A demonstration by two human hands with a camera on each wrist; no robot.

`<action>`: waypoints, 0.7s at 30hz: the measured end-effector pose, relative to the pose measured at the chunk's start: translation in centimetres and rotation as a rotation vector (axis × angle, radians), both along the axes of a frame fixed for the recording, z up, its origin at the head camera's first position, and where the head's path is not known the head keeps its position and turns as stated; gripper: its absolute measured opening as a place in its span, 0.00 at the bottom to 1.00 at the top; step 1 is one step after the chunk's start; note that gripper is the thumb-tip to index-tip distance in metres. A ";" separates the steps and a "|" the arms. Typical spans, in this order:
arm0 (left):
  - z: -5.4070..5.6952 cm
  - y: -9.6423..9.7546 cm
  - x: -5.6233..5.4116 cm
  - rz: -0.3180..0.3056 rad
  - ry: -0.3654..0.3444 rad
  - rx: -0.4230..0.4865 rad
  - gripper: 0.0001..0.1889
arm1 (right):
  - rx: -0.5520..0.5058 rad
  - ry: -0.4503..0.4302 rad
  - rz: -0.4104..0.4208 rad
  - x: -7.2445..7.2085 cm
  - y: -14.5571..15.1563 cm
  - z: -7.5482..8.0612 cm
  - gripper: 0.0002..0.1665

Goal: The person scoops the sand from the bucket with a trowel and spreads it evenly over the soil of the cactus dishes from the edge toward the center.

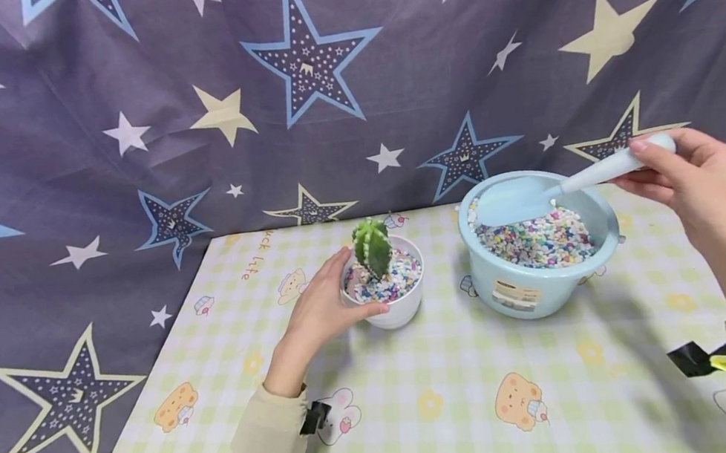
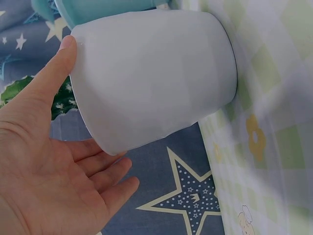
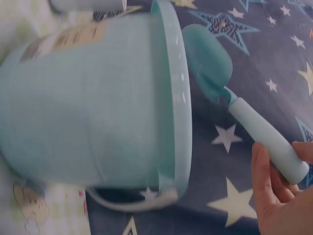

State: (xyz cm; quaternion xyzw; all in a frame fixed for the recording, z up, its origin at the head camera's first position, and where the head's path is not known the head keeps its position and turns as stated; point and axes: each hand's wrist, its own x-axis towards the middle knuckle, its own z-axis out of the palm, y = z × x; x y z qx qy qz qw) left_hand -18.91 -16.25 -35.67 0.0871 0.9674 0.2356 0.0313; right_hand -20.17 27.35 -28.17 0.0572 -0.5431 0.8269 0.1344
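A small green cactus point(image 1: 372, 248) stands upright in a white flower pot point(image 1: 395, 314), with coloured pebbles around its base. My left hand point(image 1: 321, 302) grips the pot near its rim, thumb at the front and fingers round the left side; in the left wrist view the pot wall point(image 2: 156, 73) fills the middle. In my right hand point(image 1: 710, 179) is the handle of a light blue shovel point(image 1: 513, 202). The shovel's blade is over a light blue bucket point(image 1: 512, 292) of coloured pebbles point(image 1: 539, 240). In the right wrist view the blade point(image 3: 210, 61) shows beyond the bucket's rim.
A checked tablecloth point(image 1: 426, 369) with cartoon prints covers the table. Behind it hangs a dark curtain point(image 1: 397, 51) with stars. The bucket's handle point(image 3: 142, 203) hangs down on its side. The pot and the bucket stand apart near the table's back edge.
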 end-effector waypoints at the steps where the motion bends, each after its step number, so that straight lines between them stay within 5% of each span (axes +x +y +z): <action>1: 0.0 0.0 0.0 -0.001 0.001 -0.001 0.62 | 0.020 0.005 -0.023 0.0 0.3 0.0 0.05; 16: -0.2 -0.1 0.0 0.005 -0.002 -0.004 0.62 | 0.120 0.147 -0.291 0.6 1.7 -0.2 0.09; 18: -0.2 -0.1 0.0 0.004 -0.002 -0.005 0.62 | 0.218 0.141 -0.353 0.8 1.4 0.0 0.11; 21: -0.2 -0.1 0.0 0.007 -0.006 -0.006 0.62 | 0.505 0.112 -0.491 1.2 0.9 0.6 0.14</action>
